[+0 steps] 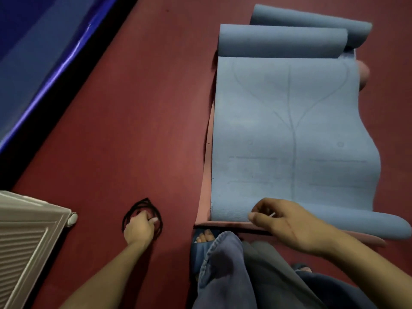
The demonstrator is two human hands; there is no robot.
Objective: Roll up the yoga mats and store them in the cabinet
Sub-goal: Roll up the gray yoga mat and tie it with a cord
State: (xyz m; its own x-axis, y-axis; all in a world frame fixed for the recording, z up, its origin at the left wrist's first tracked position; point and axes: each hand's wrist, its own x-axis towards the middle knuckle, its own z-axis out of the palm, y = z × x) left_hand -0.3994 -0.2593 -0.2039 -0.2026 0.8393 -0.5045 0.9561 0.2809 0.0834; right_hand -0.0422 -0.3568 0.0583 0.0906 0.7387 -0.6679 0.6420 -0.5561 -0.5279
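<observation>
At your far left a white louvred panel [26, 237] juts in from the frame edge, with a blue padded surface [40, 59] running diagonally above it. Between these and the mats lies a wide stretch of bare red floor [138, 121]. Your left hand [139, 228] rests there, fingers curled round a tangle of black cord [142, 207] lying on the floor. Further right, the blue yoga mat [289, 134] lies flat on a pink mat [206, 186], whose edge shows along the left and near sides. The blue mat's far end is curled into a roll [281, 42], with a second blue roll [316, 21] just behind it. Your right hand [287, 221] pinches the blue mat's near edge, fingers curled on it. Your sandalled foot [206, 238] sits just below that near edge.
</observation>
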